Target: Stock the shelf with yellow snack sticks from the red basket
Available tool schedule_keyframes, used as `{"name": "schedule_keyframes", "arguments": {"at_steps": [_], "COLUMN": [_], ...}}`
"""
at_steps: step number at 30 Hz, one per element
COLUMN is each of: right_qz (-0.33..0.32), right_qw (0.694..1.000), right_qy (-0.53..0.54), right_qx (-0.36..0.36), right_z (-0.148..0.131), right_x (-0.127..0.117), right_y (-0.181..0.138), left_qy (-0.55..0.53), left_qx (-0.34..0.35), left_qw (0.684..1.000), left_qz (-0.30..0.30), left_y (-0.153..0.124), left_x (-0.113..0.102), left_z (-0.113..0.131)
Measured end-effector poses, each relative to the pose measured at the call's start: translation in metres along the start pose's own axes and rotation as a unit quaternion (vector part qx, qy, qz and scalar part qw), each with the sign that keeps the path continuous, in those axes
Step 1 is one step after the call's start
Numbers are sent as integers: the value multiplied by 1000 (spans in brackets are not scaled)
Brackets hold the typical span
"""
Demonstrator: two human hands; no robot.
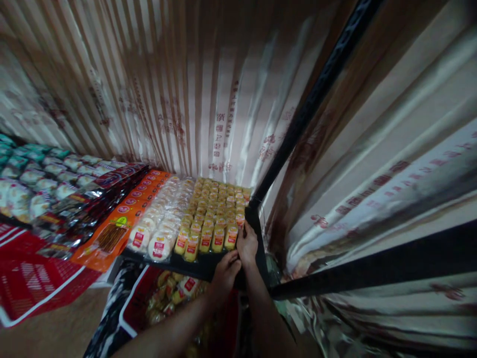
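Note:
Both my hands reach to the front right corner of a dark shelf (203, 266). My right hand (246, 244) touches the front packet in the rows of small yellow packaged snacks (216, 209), its fingers on the rightmost packet; whether it grips it I cannot tell. My left hand (226, 270) sits just below and left of it, at the shelf's front edge, fingers curled. Beside the yellow packets lie rows of clear-wrapped white round snacks (164, 226) with red labels.
Orange packets (122, 219), dark red-black packets (89, 199) and green-white packets (37, 174) fill the shelf to the left. A red basket (33, 283) stands at lower left, another red basket with yellow packets (167, 293) under my arms. A black rack post (298, 124) and plastic curtain surround.

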State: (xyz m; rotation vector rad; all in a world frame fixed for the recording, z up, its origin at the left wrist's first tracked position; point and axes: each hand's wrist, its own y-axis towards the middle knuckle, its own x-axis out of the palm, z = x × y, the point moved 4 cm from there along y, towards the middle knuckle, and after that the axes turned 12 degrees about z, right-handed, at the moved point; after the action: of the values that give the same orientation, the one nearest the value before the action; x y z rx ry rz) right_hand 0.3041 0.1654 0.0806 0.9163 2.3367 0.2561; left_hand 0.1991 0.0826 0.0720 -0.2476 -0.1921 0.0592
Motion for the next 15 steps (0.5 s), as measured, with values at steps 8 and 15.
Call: {"name": "schedule_keyframes", "arguments": {"at_steps": [8,15], "right_qz": [32,94], "right_qw": [987,977], "right_qy": [105,185], "right_qx": [114,51], "right_z": [2,-45], "right_x": [-15,-66], "right_y": [-9,-91], "left_qy": [117,222], "left_qx": [35,-108], "left_qw": [992,962], "left_qz": [45,121], "left_y": [-55,-73], "left_x": [-39,-135], "left_z": [25,-55]}}
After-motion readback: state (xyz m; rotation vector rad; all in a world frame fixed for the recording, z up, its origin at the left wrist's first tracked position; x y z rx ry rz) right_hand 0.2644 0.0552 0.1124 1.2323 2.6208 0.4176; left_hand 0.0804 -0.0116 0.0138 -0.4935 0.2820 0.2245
